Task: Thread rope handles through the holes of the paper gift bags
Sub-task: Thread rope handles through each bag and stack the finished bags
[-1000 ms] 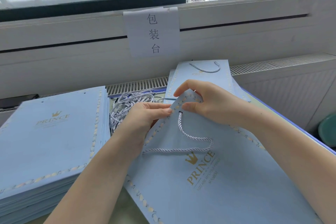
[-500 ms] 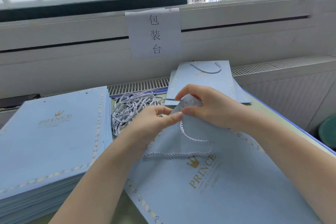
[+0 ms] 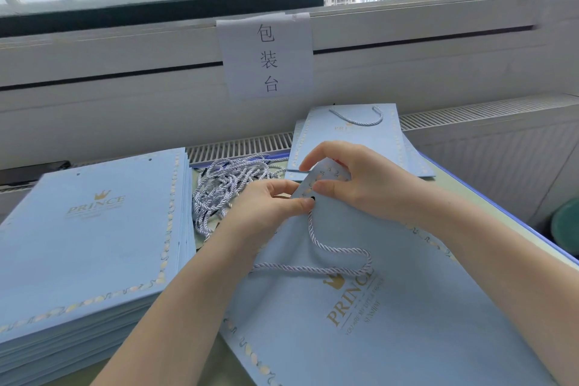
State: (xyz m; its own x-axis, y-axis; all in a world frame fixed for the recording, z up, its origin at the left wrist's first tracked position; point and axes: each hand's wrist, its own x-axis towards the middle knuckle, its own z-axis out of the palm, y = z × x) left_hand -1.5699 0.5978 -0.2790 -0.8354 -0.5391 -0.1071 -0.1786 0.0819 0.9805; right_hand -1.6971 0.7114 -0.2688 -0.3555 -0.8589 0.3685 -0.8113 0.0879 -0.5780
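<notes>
A flat light-blue paper gift bag [image 3: 391, 307] printed PRINCE lies tilted in front of me. A pale twisted rope handle [image 3: 332, 257] loops over its face and runs up to a dark hole near the bag's top corner. My left hand [image 3: 266, 207] pinches the rope's end right at that hole, thumb and forefinger together. My right hand [image 3: 357, 178] pinches the bag's top corner, lifting and bending it. The rope's other end is hidden under my left wrist.
A tall stack of unthreaded blue bags [image 3: 87, 244] fills the left. A tangle of spare ropes [image 3: 225, 185] lies behind my left hand. Bags with handles [image 3: 354, 138] are piled at the back by the radiator grille. A teal round object [image 3: 567, 229] sits off the table's right edge.
My left hand slid right along the bag's edge to the hole and closed its fingertips on the rope end. My right hand kept hold of the corner, and the rope loop shifted slightly.
</notes>
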